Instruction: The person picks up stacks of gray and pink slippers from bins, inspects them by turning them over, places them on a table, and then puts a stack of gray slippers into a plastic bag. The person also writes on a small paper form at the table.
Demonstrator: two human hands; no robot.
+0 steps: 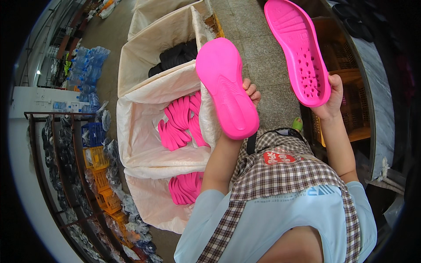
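A bright pink shoe sole [221, 79] is held up by my left hand [251, 91], its smooth, patterned face toward me. Only my fingertips show past its right edge; the rest of the hand is behind it. To the right, my right hand [332, 101] grips the heel end of another pink shoe sole [302, 52]. That one shows its hollow inner face, with a rim and many small holes at the heel. The two soles are apart, both raised in front of my checked apron [289, 175].
Left of me stand white fabric-lined bins [140, 131]. Two hold pink soles [180, 118], another holds black pieces [175, 57]. A grey tabletop [375, 87] with dark soles [355, 26] and orange crates [351, 83] beneath is at right. Farther left are a rack [57, 166] and bottles [90, 65].
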